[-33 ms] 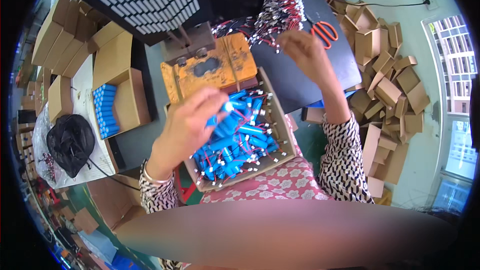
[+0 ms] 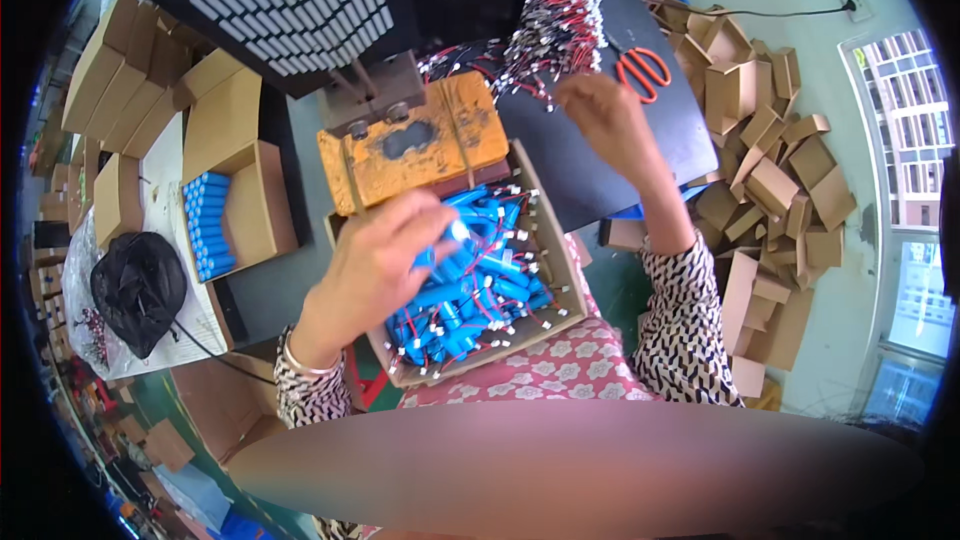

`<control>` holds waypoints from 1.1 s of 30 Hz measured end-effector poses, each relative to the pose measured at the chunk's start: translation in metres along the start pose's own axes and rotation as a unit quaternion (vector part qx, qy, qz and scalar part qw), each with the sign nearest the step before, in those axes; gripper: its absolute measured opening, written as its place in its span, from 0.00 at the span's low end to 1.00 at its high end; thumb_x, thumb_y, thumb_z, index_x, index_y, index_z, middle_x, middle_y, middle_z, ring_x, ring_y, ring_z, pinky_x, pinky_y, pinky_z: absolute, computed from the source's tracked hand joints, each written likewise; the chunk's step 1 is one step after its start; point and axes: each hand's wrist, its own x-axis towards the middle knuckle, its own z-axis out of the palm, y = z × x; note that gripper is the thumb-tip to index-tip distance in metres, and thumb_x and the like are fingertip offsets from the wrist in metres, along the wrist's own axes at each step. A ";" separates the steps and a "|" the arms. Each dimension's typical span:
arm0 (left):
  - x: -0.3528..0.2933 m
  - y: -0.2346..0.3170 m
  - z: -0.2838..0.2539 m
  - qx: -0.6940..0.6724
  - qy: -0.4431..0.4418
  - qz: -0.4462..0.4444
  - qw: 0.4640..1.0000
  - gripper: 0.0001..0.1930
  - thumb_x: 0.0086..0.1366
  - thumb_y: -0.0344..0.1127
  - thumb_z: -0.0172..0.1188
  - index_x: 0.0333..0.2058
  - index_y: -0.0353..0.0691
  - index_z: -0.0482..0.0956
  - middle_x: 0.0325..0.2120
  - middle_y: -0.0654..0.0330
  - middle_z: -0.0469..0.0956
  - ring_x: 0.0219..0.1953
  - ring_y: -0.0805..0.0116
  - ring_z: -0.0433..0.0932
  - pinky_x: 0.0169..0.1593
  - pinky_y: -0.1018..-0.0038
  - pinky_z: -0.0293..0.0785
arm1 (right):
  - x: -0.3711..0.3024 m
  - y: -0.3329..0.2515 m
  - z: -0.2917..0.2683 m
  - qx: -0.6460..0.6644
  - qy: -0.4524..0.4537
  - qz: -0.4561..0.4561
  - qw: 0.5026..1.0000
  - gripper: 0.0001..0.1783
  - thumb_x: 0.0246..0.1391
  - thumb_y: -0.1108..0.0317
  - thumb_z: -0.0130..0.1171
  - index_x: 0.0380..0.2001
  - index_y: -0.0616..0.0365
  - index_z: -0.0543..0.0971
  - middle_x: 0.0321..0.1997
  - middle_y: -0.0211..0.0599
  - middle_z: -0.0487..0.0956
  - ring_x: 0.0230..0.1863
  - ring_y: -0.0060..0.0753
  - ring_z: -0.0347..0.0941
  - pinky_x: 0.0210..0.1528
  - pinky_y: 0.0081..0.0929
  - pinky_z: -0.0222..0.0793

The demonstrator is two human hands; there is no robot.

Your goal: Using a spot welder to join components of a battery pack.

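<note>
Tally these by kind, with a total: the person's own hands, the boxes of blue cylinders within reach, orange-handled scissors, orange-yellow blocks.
Hands: 2 (left hand, right hand)
Boxes of blue cylinders: 2 (left-side box, middle box)
Orange-handled scissors: 1
Orange-yellow block: 1
Total: 6

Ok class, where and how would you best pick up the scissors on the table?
Probably grip the scissors by the orange handles, coming from the near right side. They appear to lie flat on the table, loops toward the table's right edge, blades pointing away toward the pile of wires.
</note>
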 end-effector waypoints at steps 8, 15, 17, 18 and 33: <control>-0.010 0.027 0.026 -0.062 -0.142 0.056 0.986 0.17 0.53 0.35 0.66 0.40 0.38 0.74 0.33 0.57 0.70 0.29 0.59 0.76 0.31 0.68 0.74 | 0.016 0.011 0.059 -0.343 0.074 0.007 0.937 0.08 0.46 0.74 0.55 0.33 0.61 0.72 0.34 0.47 0.72 0.37 0.48 0.72 0.38 0.41 0.68; -0.003 0.036 0.009 -0.094 -0.066 0.008 0.993 0.13 0.54 0.29 0.64 0.35 0.36 0.70 0.34 0.56 0.68 0.30 0.61 0.73 0.36 0.71 0.72 | 0.011 0.015 0.051 -0.309 0.005 -0.001 0.951 0.11 0.47 0.75 0.52 0.37 0.59 0.70 0.31 0.45 0.72 0.37 0.48 0.71 0.37 0.41 0.66; 0.000 0.017 -0.002 -0.103 0.037 -0.035 0.993 0.09 0.57 0.28 0.60 0.35 0.36 0.69 0.34 0.56 0.68 0.31 0.64 0.72 0.39 0.73 0.69 | -0.003 0.018 0.045 -0.331 0.012 -0.015 0.943 0.09 0.50 0.74 0.52 0.37 0.57 0.69 0.31 0.44 0.71 0.35 0.48 0.71 0.38 0.39 0.63; 0.004 0.007 -0.005 -0.103 0.082 -0.065 0.989 0.07 0.60 0.28 0.58 0.35 0.36 0.69 0.34 0.56 0.68 0.32 0.65 0.71 0.40 0.74 0.68 | -0.006 0.018 0.044 -0.330 0.009 -0.014 0.944 0.09 0.50 0.74 0.52 0.37 0.57 0.69 0.31 0.44 0.71 0.35 0.48 0.71 0.38 0.39 0.63; 0.014 -0.014 -0.009 0.069 0.174 -0.131 0.974 0.11 0.57 0.28 0.62 0.40 0.38 0.78 0.31 0.54 0.77 0.33 0.58 0.75 0.38 0.71 0.70 | -0.015 0.006 0.011 -0.256 0.032 -0.037 0.965 0.07 0.49 0.78 0.51 0.34 0.61 0.70 0.34 0.47 0.69 0.40 0.49 0.67 0.40 0.41 0.61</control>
